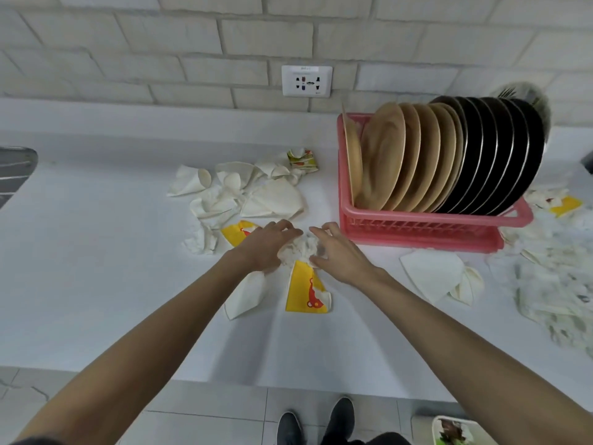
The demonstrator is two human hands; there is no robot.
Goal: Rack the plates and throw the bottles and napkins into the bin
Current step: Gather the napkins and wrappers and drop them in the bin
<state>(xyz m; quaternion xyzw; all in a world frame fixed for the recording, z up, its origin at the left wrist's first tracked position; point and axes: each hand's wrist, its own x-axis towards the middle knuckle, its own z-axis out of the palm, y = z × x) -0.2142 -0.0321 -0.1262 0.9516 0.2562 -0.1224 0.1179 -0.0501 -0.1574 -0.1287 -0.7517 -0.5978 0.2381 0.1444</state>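
The left hand and right hand gripped one crumpled, white napkin with curled fingers.

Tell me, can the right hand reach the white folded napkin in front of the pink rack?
Probably yes. The white folded napkin lies on open counter beside the right hand, with nothing between them. That hand is pinching a crumpled napkin, though, so it may need to let go first.

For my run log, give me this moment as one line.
phase: napkin pickup; left hand: grips crumpled napkin; right hand: grips same napkin; plates: upright in pink rack; counter: paper litter loose
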